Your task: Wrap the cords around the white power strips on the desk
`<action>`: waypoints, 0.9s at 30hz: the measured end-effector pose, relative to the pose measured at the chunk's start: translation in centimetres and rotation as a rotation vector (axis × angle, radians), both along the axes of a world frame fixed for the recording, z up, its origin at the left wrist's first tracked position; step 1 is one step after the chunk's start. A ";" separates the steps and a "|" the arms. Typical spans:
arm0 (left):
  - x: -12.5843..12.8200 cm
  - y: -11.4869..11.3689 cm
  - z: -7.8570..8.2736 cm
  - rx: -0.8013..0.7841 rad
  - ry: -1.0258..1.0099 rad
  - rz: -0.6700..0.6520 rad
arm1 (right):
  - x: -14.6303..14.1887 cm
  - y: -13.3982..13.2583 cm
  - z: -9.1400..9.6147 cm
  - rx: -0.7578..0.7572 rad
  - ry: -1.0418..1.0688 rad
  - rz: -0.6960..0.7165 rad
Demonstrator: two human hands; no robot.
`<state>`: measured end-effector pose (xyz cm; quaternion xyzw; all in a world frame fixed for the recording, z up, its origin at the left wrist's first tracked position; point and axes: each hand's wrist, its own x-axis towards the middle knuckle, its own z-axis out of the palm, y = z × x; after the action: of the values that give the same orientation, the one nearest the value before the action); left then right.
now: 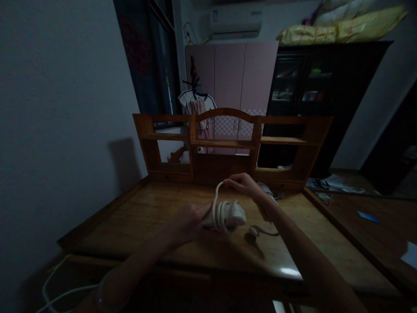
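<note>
My left hand [192, 222] is closed around one end of a white power strip [240, 216], held above the wooden desk. Several turns of its white cord [222, 214] are wrapped around the strip's middle. My right hand [241, 183] pinches a raised loop of that cord above and to the right of the strip. To the right of the strip is a white plug [254, 231] on a length of cord, which passes behind my right forearm. Behind that forearm, partly hidden, a pale object [266, 189] lies on the desk.
The wooden desk [130, 221] has a shelf unit [224, 142] along its back edge and a wall at left. A white cable [48, 295] hangs at the lower left. On the brown surface at right lie a blue item [368, 216] and white paper [411, 254].
</note>
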<state>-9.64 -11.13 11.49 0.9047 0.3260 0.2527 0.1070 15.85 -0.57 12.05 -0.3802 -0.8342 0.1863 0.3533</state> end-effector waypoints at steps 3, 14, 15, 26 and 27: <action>-0.5 0.2 0.3 0.003 -0.148 0.167 | 1.0 -0.3 -1.3 -0.033 0.022 -0.027; 0.5 5.8 -1.6 -0.282 -0.841 0.390 | -0.5 -4.0 -4.2 -0.062 -0.009 -0.141; 0.6 6.8 -2.0 -0.362 -0.914 0.391 | -0.5 -4.2 -4.0 -0.023 -0.020 -0.175; 2.1 11.4 -2.5 -0.523 -1.093 0.345 | -0.3 -5.3 2.2 0.335 -0.523 -0.464; 1.9 11.7 -2.2 -0.492 -1.084 0.352 | -0.1 -5.3 2.8 0.353 -0.539 -0.485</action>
<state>-7.76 0.53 9.28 0.5292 0.4182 0.6074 0.4196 15.75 -5.82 14.86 -0.5348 -0.8022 -0.1550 0.2154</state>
